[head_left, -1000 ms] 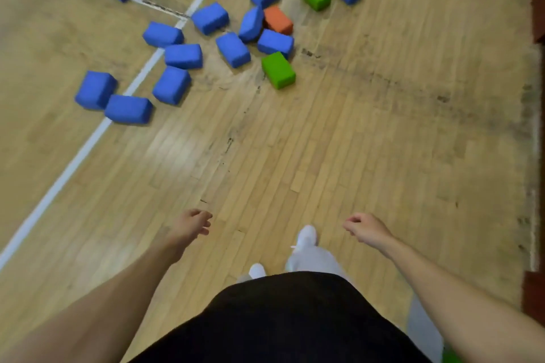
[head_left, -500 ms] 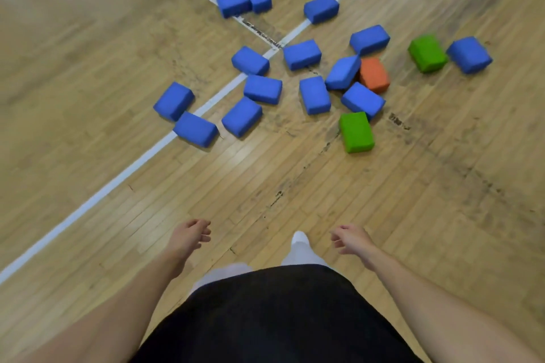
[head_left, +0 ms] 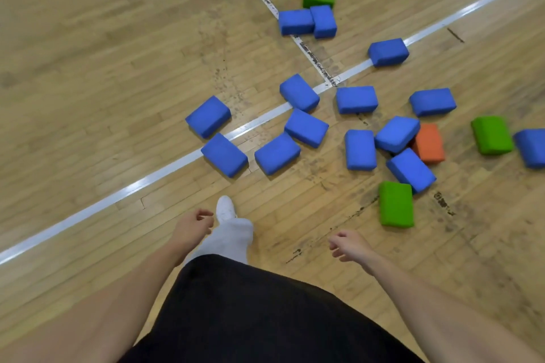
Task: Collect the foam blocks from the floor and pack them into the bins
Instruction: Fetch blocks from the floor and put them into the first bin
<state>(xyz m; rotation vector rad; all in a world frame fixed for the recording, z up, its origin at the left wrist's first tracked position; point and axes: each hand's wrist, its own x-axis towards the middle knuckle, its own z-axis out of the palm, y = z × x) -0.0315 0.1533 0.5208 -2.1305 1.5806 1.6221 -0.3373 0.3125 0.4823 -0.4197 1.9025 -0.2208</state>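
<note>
The foam blocks [head_left: 306,128] lie scattered on the wooden floor [head_left: 88,68] across the centre and right of the frame, mostly blue. I see the orange block [head_left: 431,146] partly hidden behind a blue one, and the right edge cuts off another blue block [head_left: 532,148]. At lower centre my left hand [head_left: 191,227] and right hand [head_left: 349,244] hang over the floor; each grip looks loose, fingers half curled, holding nothing, though they blur slightly.

Blue, green, orange foam blocks [head_left: 306,127]

Scuffed wooden floor [head_left: 118,53], white lines [head_left: 165,169]
</note>
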